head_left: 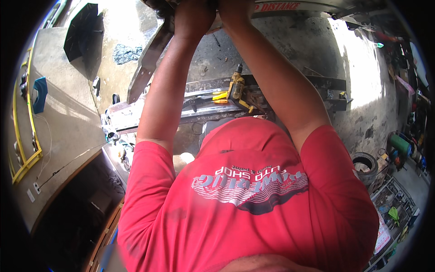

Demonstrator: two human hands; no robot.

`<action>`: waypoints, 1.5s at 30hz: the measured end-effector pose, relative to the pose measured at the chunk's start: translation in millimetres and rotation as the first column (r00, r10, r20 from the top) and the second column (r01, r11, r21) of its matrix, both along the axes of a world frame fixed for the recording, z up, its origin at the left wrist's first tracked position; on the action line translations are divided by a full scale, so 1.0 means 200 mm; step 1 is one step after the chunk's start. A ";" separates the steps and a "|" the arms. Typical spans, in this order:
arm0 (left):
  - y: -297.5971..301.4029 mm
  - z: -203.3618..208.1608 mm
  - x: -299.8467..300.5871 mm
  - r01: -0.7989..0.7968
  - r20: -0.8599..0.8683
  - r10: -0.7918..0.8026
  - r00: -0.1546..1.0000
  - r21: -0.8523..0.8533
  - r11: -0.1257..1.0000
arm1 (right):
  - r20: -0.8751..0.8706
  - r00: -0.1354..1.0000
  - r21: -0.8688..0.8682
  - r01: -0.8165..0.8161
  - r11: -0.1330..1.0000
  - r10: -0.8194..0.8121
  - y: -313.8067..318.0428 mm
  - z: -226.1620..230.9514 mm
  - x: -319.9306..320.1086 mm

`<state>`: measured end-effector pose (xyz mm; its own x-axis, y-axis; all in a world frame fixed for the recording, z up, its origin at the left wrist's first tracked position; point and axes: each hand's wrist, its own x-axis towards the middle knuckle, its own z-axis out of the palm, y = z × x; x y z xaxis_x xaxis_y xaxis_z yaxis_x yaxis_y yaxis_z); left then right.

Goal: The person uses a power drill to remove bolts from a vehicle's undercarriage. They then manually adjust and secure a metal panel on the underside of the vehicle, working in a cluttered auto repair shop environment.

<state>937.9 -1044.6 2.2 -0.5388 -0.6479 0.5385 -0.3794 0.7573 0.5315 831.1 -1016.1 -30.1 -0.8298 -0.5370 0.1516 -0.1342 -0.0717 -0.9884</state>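
Note:
Both my arms stretch up to the top edge of the head view. My left hand (pixel 195 16) and my right hand (pixel 236 10) are close together there, next to a long metal vehicle panel (pixel 312 8) with red lettering. The frame's edge cuts off the fingers of both, so what they hold or touch is hidden. A worn, curved metal piece (pixel 147 65) hangs down beside my left forearm. Below my hands, between the forearms, a yellow and black power drill (pixel 236 88) lies on a low bench (pixel 294 86), near a yellow-handled tool (pixel 220 96).
An open black umbrella (pixel 81 34) stands at the far left, with a crumpled bluish sheet (pixel 127 53) on the floor nearby. A yellow metal frame (pixel 31 163) is along the left wall. On the right are a tire (pixel 364 164), a green cylinder (pixel 399 143) and cluttered metal racks (pixel 398 190).

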 end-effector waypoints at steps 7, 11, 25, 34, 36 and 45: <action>0.02 -0.05 -0.01 -0.104 0.033 0.101 0.994 0.081 0.991 | 0.347 0.937 -0.068 -0.013 0.998 0.036 -0.01 0.00 0.04; 0.03 -0.09 -0.01 -0.114 0.019 0.112 0.994 0.107 0.988 | 0.394 0.912 -0.127 -0.067 0.990 0.112 0.00 -0.03 0.04; 0.10 -0.13 -0.01 -0.051 -0.085 0.092 0.992 0.397 0.917 | 0.189 0.976 -0.009 -0.110 0.994 0.110 0.11 -0.11 -0.04; 0.04 -0.13 -0.02 -0.133 0.034 0.129 0.991 0.201 0.971 | 0.399 0.885 -0.357 -0.094 0.929 0.242 0.09 -0.04 -0.03; 0.05 -0.13 -0.01 -0.133 0.012 0.133 0.991 0.211 0.968 | 0.357 0.913 -0.277 -0.101 0.955 0.200 0.10 0.03 0.00; 0.04 -0.12 0.01 -0.050 -0.027 0.060 0.998 0.280 0.959 | -0.146 0.988 0.045 0.062 0.997 -0.055 0.05 0.05 0.00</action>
<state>939.0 -1037.2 -21.9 -0.4824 -0.8031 0.3496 -0.3941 0.5555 0.7322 831.8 -1006.6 -19.5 -0.8314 -0.4978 0.2471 -0.2788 -0.0110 -0.9603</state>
